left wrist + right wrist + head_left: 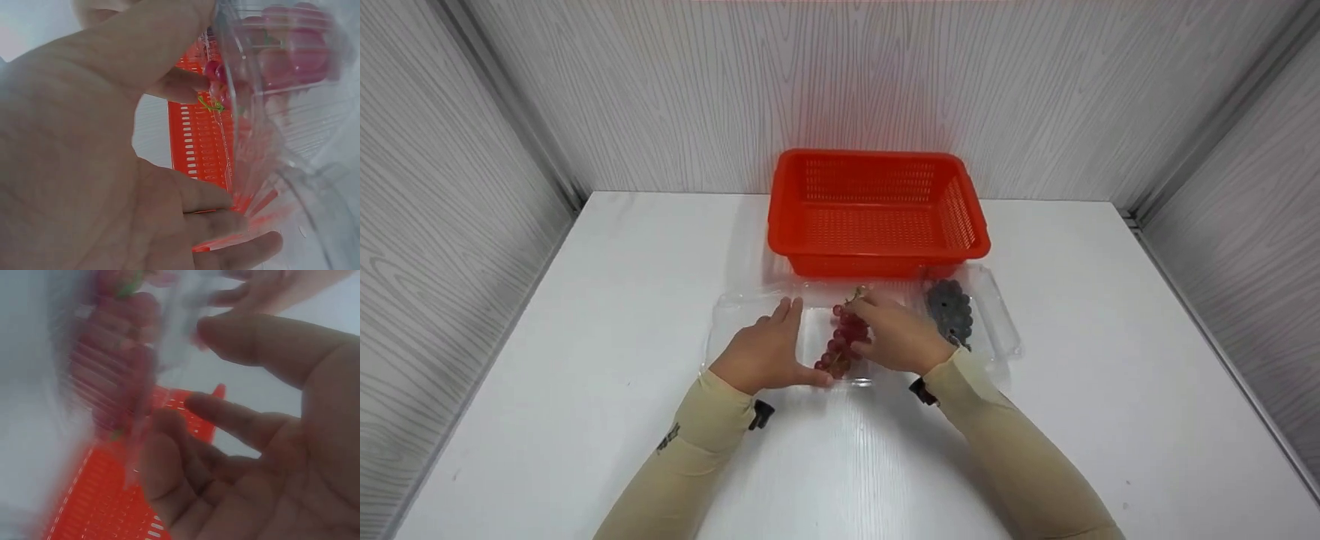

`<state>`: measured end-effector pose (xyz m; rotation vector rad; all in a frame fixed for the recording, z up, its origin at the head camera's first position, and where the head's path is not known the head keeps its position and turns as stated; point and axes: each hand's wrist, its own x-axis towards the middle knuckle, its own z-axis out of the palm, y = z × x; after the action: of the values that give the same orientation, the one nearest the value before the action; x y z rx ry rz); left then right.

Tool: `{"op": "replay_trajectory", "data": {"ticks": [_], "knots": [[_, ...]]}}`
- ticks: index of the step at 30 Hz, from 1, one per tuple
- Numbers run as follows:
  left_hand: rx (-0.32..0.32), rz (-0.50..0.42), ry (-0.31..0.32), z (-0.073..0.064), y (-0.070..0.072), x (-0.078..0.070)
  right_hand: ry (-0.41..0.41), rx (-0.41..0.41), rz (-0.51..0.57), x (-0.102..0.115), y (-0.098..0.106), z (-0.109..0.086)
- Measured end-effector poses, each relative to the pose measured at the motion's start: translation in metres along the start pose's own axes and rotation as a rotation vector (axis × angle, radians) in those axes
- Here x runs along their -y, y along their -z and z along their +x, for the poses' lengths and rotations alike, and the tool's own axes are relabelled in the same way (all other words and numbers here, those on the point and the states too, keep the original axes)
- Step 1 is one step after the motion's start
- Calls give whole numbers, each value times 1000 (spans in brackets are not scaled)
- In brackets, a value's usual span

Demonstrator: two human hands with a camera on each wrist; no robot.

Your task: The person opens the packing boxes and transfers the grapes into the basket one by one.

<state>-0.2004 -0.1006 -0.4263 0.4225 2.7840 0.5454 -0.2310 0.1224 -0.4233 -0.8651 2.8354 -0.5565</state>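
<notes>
A bunch of red grapes [844, 337] lies in a clear plastic container [259, 140], its green stem [857, 293] at the far end. Left of the bunch, my left hand [765, 352] lies along the clear plastic with straight fingers and the thumb spread toward the near edge. From the right, my right hand [904, 335] reaches over the grapes, thumb and fingers apart beside the bunch. In the right wrist view its loosely bent fingers [163, 461] are close to the blurred plastic wall, with no object visible between thumb and fingers.
Behind the container stands a red perforated basket [877, 259], near the back wall. A second clear container [997, 307] with a bunch of dark grapes [949, 309] sits to the right, partly behind my right hand. White table [585, 360] surrounds them, with panels at the sides.
</notes>
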Motion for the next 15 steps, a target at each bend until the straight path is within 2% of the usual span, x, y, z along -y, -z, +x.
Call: {"op": "replay_trajectory", "data": {"ticks": [3,8,15], "knots": [[5,-11,4,-1,-1,-2,-9,-7,-78,-1,-3,4],[4,-10,12,-2,-3,-5,-51,12,-119,-2,-6,4],[6,-7,23,0,-6,-7,25,23,-192,-3,-8,2]]}}
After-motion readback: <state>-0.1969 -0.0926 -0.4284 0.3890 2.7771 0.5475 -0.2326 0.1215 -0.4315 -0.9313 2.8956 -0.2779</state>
